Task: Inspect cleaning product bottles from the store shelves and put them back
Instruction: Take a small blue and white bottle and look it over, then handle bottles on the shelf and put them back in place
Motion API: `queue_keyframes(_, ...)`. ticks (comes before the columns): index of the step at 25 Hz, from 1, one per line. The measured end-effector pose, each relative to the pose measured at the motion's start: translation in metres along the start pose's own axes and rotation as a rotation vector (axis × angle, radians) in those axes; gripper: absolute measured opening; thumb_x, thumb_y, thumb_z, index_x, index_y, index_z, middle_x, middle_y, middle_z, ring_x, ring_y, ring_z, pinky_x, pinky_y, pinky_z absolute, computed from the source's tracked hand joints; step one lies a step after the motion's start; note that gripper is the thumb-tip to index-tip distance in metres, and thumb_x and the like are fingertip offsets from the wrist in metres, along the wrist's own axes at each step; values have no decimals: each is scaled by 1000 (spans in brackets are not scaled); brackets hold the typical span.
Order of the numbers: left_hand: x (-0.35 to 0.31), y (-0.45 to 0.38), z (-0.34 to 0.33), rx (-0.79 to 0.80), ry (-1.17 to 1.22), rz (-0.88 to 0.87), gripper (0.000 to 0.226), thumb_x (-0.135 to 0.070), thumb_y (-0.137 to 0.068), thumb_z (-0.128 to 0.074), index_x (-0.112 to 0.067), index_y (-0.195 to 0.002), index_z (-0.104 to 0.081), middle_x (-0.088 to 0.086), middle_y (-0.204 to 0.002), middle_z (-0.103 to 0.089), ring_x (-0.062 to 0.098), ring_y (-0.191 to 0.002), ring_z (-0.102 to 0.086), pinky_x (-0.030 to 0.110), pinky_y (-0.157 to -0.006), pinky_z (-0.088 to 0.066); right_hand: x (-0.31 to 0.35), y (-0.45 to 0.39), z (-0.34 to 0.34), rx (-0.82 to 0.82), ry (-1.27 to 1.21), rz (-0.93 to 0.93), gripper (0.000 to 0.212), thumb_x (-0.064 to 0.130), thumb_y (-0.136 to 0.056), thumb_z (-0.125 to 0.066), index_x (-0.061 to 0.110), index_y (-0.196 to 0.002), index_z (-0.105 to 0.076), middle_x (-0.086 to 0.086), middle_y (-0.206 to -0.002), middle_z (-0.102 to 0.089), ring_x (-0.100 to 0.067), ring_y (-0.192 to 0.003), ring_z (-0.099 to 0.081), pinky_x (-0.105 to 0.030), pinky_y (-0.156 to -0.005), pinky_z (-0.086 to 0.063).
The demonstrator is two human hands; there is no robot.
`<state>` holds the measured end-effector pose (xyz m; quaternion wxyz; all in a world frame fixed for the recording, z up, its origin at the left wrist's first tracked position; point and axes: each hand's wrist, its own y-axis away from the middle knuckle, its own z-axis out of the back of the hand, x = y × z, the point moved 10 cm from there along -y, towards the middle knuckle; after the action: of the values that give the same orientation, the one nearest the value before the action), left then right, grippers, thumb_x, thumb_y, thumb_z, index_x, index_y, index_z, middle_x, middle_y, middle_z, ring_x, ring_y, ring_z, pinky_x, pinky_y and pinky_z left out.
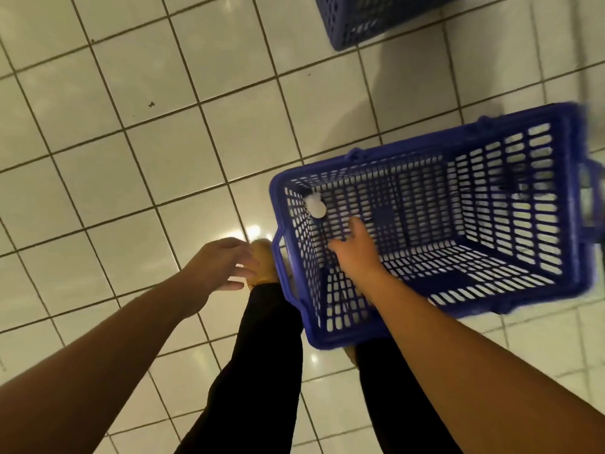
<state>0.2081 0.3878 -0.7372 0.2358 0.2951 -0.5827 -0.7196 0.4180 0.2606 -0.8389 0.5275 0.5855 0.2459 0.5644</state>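
At lower right, an empty blue basket (425,231) is entered by the relaxed right hand (355,247), the left hand (226,260) kept slack; tipping is risked.

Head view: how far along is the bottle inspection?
Nothing visibly done: no bottles or shelves in frame. In hand: the right hand reaches into the blue basket, which holds only a small white object; the left hand hangs open beside it. Picking, inspecting and reshelving bottles all appear left.
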Motion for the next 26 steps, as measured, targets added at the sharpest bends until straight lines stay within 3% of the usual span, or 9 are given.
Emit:
queue_keyframes(5,-24,143,-24,58,-108,-70,10,-12,-99,-54,-9,-104,-61,19,-112,-67,29,-98,-63,45,-95,-49,25,152,108,-98,-211,-23,63,7,-98,-55,18,-154,-28,-6,-155,-40,-23,-132,-47,-39,-98,-46)
queue_keyframes(9,-80,277,-33,87,-109,-290,10,-4,-99,-50,-8,-102,-59,17,-100,-67,32,-94,-62,34,-77,-48,53,313,192,-240,-516,82,33,0,-98,-50,6,-130,-53,-25,-132,-57,-20,-93,-62,-32,-77,-50)
queue_keyframes(11,-96,330,-47,138,-122,-356,12,-3,-100,-49,-6,-107,-58,22,-105,-65,34,-95,-60,35,-75,-49,57,386,217,-298,-585,117,25,-3,-98,-48,10,-116,-60,-29,-127,-59,-32,-89,-63,-42,-85,-51)
queue_keyframes(13,-97,378,-78,218,-200,-421,18,-1,-99,-48,-4,-115,-55,24,-108,-62,33,-89,-61,33,-71,-51,44,458,242,-396,-678,173,24,-6,-97,-47,8,-109,-62,-31,-117,-62,-36,-85,-61,-39,-84,-50)
queue_keyframes(15,-82,417,-111,321,-378,-452,18,-1,-100,-45,-2,-116,-53,20,-103,-61,24,-80,-62,30,-68,-53,11,527,252,-498,-784,161,25,-4,-96,-51,5,-118,-59,-23,-112,-65,-25,-85,-60,-29,-76,-47)
queue_keyframes(19,-33,475,-169,411,-695,-497,37,-4,-99,-50,0,-136,-47,10,-120,-55,21,-102,-57,39,-91,-49,-71,648,255,-744,-890,207,38,-11,-95,-52,-5,-132,-53,-20,-122,-63,-23,-105,-57,-17,-79,-48)
queue_keyframes(22,-4,531,-240,502,-752,-586,42,-2,-101,-44,-7,-142,-41,5,-116,-60,19,-101,-58,34,-87,-47,-153,732,256,-933,-1042,196,46,-10,-94,-53,-2,-139,-48,-15,-131,-58,-22,-118,-55,-21,-93,-47)
queue_keyframes(24,23,571,-298,606,-834,-628,42,-3,-101,-43,-6,-143,-41,11,-130,-57,27,-115,-57,41,-98,-45,-216,783,255,-1042,-1150,183,46,-8,-96,-53,1,-141,-47,-11,-132,-57,-19,-119,-54,-19,-92,-46)
queue_keyframes(26,54,609,-364,732,-915,-649,37,-5,-101,-43,-3,-138,-46,15,-129,-59,31,-112,-60,42,-94,-48,-280,831,254,-1155,-1241,164,44,-3,-97,-54,6,-140,-49,-6,-131,-60,-18,-117,-57,-26,-96,-48)
